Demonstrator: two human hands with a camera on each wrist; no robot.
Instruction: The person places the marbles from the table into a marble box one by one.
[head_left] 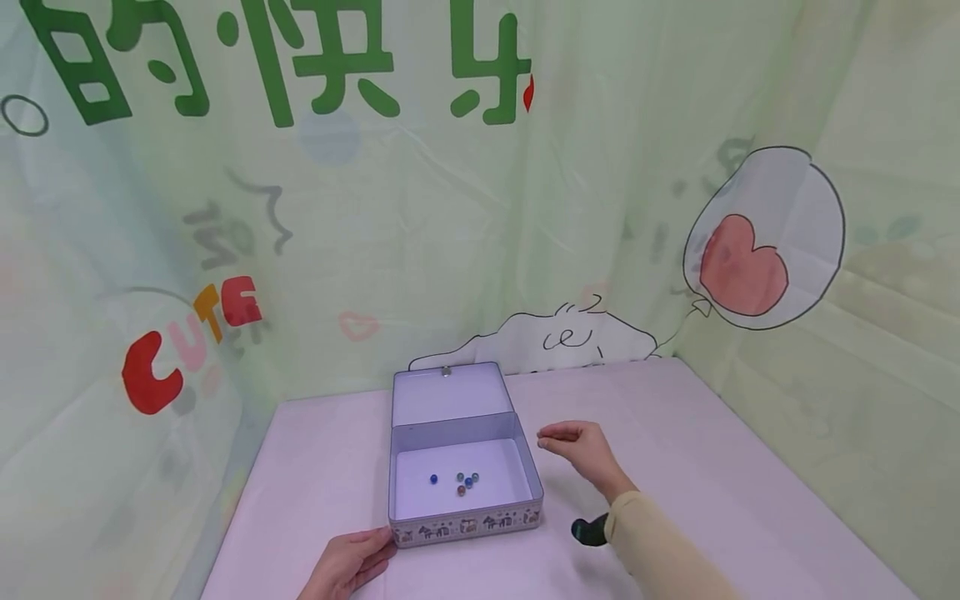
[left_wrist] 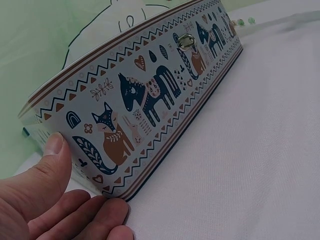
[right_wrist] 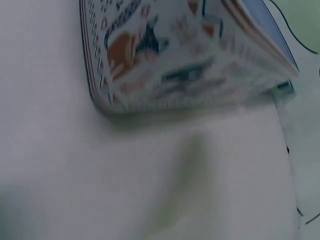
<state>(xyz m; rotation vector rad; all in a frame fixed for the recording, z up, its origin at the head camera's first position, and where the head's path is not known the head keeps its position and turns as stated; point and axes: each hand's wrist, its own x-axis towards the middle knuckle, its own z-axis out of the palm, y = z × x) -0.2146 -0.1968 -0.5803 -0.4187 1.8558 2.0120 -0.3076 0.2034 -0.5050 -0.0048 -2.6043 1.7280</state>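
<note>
A tin box (head_left: 465, 525) with animal patterns stands on the cloth, its hinged lid (head_left: 453, 396) raised at the back. Several small glass marbles (head_left: 468, 482) lie on its floor, with one blue marble (head_left: 433, 479) apart to the left. At the front left corner, my left hand (head_left: 351, 560) holds the tin. The left wrist view shows the thumb (left_wrist: 56, 155) against its side and the fingers (left_wrist: 112, 215) bent at the bottom corner. My right hand (head_left: 588, 454) hovers right of the tin, thumb and fingertips together; whether they pinch anything is too small to tell. It is outside the right wrist view.
A dark green object (head_left: 590, 530) is partly hidden by the right sleeve (head_left: 652, 542). Small green round things (left_wrist: 241, 22) show beyond the tin in the left wrist view. A printed curtain (head_left: 450, 233) closes off the back and sides of the pale tabletop (head_left: 322, 467).
</note>
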